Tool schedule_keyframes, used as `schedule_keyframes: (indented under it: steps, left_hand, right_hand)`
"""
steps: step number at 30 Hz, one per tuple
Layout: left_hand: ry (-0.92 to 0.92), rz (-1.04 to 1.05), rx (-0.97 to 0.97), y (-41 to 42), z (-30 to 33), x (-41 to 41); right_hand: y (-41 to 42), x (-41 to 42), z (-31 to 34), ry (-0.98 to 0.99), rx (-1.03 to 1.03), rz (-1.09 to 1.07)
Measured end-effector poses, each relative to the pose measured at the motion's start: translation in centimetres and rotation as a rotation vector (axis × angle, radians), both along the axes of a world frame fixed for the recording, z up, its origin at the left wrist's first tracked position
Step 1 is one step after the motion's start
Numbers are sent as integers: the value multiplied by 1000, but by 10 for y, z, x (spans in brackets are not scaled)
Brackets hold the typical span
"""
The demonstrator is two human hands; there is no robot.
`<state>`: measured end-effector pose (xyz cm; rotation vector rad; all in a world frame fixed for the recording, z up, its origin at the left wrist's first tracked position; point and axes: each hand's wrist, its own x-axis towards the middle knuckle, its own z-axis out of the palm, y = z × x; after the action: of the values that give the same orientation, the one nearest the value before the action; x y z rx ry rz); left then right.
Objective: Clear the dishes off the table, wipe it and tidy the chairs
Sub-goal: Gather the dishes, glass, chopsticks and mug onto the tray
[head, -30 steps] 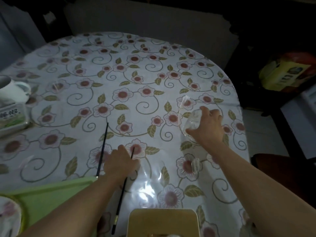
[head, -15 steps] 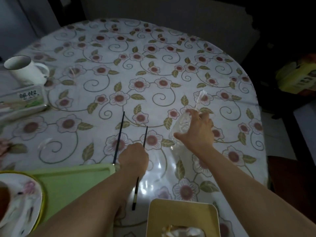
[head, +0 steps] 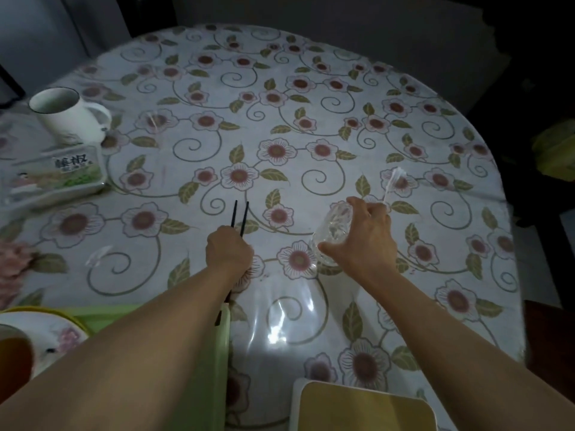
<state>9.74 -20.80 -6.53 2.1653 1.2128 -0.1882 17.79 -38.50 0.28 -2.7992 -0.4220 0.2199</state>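
I see the left hand (head: 229, 251) at the bench's (head: 311, 126) near centre, around the chopsticks (head: 239, 216), whose tips point away. To its right, the right hand (head: 367, 236) holds the glass (head: 334, 234) above the bench. Far left: mug (head: 70, 115), with the box (head: 53, 174) in front. Near left: tray (head: 214, 353) carrying a plate (head: 53, 334). Near right: dish (head: 364, 409).
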Motion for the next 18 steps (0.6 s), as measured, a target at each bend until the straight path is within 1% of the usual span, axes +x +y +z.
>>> schedule_keyframes:
  steps: [5,9,12,18]
  left_hand:
    - [4,-50,1,-3,0,2]
    - [-39,-4,-62,-1,7,2]
    - [-79,1,-54,0,21,-3]
    - [-88,27,-17,8,56,-36]
  right_hand:
    - [7,0,-2,7,-11,16]
    - [9,-6,-1,4,-4,33]
    - [11,-14,4,1,2,59]
    - [21,-46,25,-4,-3,169]
